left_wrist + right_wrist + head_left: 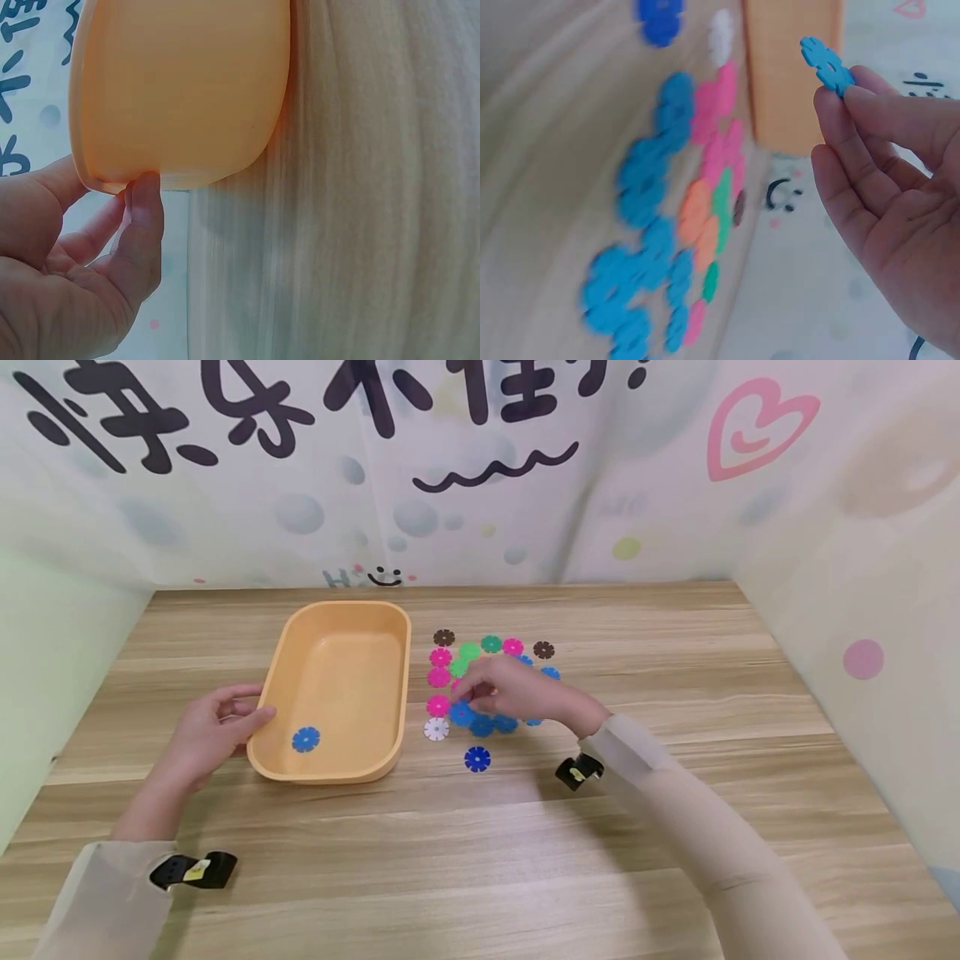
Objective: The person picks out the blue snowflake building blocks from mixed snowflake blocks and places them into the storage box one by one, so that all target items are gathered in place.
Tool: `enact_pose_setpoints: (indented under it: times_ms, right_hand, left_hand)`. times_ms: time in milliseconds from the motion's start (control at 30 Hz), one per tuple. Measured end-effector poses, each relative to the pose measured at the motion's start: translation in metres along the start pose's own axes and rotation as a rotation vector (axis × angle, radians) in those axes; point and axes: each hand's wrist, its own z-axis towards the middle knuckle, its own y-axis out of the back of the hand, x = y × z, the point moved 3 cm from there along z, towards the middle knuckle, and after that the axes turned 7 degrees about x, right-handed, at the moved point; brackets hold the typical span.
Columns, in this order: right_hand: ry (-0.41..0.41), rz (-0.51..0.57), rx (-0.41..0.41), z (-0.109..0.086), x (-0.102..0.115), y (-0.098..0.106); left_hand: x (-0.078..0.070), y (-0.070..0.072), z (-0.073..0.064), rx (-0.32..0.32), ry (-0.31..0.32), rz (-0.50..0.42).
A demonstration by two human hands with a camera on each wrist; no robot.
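Note:
My left hand [217,727] holds the left rim of a yellow-orange plastic tray [403,693], thumb on the rim and fingers against the outer wall. In the left wrist view the hand [97,262] grips the edge of the tray [187,90]. One blue snowflake disc [306,739] lies in the tray's near left part. Over the spread of discs is my right hand [506,687]. In the right wrist view that hand [907,172] pinches a light-blue snowflake disc [827,66] between thumb and fingertips, clear of the table.
Right of the tray, several notched discs lie on the wooden table [465,860]: pink [438,705], white [437,729], brown [444,637], green [491,644] and dark blue [477,759]. Orange discs [694,211] show in the right wrist view. A printed cloth [480,527] stands behind.

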Motion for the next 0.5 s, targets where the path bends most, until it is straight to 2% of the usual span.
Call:
enact_pose_setpoints:
  times_ms: [167, 400, 500]
  right_hand:
    - [0.017, 0.017, 0.023, 0.024, 0.019, 0.003]
    - [0.099, 0.022, 0.065, 0.059, 0.041, 0.003]
    - [0.099, 0.029, 0.092, 0.072, 0.048, 0.003]
  left_hand:
    - [0.000, 0.000, 0.000, -0.004, 0.002, 0.000]
    - [0.000, 0.000, 0.000, -0.006, 0.003, -0.002]
    - [-0.001, -0.001, 0.000, -0.002, -0.007, -0.013]
